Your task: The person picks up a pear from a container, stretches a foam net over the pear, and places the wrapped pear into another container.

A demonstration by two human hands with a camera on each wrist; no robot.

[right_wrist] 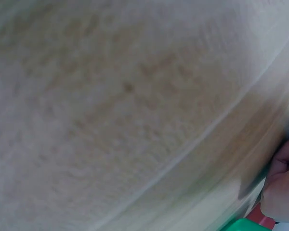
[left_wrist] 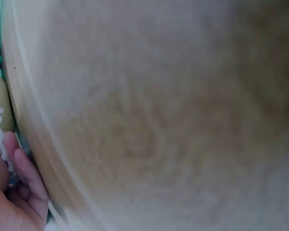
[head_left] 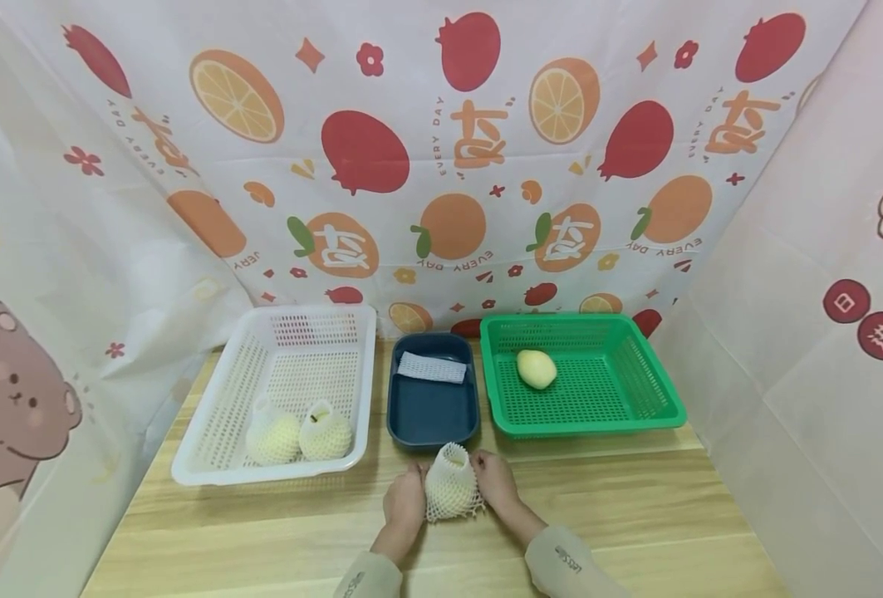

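On the table before me stands a white foam fruit net (head_left: 448, 482) with a pale yellow fruit inside it, likely a pear. My left hand (head_left: 404, 502) pinches the net's left side between thumb and fingers. At the opposite side my right hand (head_left: 496, 480) holds the net's edge with curled fingers. The left wrist view catches part of the bare fruit (left_wrist: 1, 98) and the net strands at the left thumb. Only a piece of the right hand (right_wrist: 282, 190) shows at the edge of the right wrist view, and its grip is hidden there.
A white basket (head_left: 213, 399) at the left holds two netted fruits (head_left: 326, 433). Behind my hands, a dark blue tray (head_left: 434, 418) contains a flat foam net (head_left: 432, 368). To the right, a green basket (head_left: 591, 428) holds one bare yellow fruit (head_left: 537, 370). Printed cloth hangs behind.
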